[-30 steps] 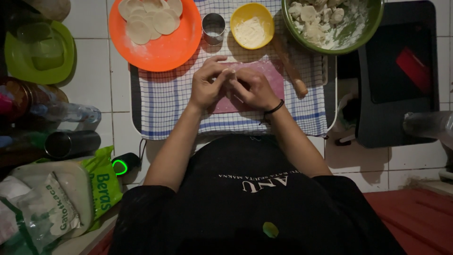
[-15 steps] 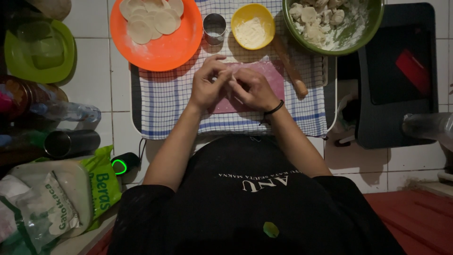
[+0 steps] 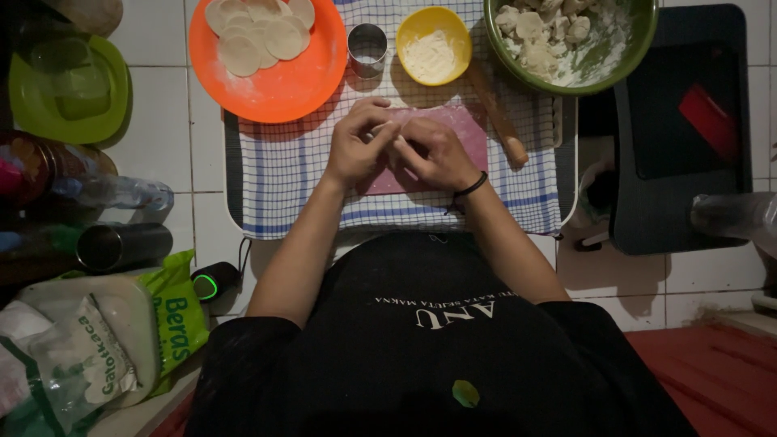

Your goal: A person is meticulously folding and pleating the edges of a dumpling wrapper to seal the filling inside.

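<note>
White-tiled floor, dim light; a blue-checked cloth is spread on a pale tray, with a pink board on top of it. All places below are given relative to that board.

Over the board's middle, the left hand and right hand meet, fingers curled inward and pinching a small pale piece of dough. Most of the piece is hidden between the two hands, so its shape cannot be told. Both hands are clenched on it, just above the board.

Outward from the board:
- rolling pin, on its right edge, slanted, partly on the cloth
- yellow bowl of white flour, just beyond the far edge
- metal ring cutter, beyond the far left corner
- orange plate with flat dough rounds, far left
- green bowl of floured lumps, far right
- bottles and bags, well off to the left

Risks, as judged:
- thin dough may tear if the pinching presses too hard or pulls unevenly
- a weak seal could open again, given how dry and floury things look
- the right wrist lies near the rolling pin; a sideways sweep could nudge it and roll it off the cloth

Against the frame half a second earlier: hands in nearly the same spot over the board, fingers drawn slightly closer together; bowls, plate, cutter and pin unmoved.
</note>
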